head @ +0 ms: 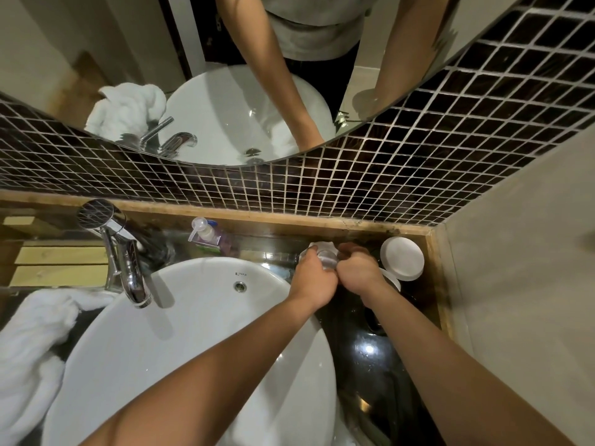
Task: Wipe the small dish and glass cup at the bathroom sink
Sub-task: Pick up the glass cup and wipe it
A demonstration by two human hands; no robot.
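My left hand (311,275) grips a clear glass cup (329,261) over the dark counter, right of the basin. A white cloth (318,246) shows behind and around the cup. My right hand (358,269) is closed against the cup's right side, seemingly pinching the cloth; its fingertips are hidden. The small white dish (402,258) sits on the counter just right of my right hand, near the corner. A second white rim (393,280) pokes out beneath it.
A white round basin (180,342) fills the middle, with a chrome tap (124,255) at its back left. A pump soap bottle (206,235) stands behind it. A white towel (32,349) lies at the left. A wooden ledge and dark tiled wall close off the back.
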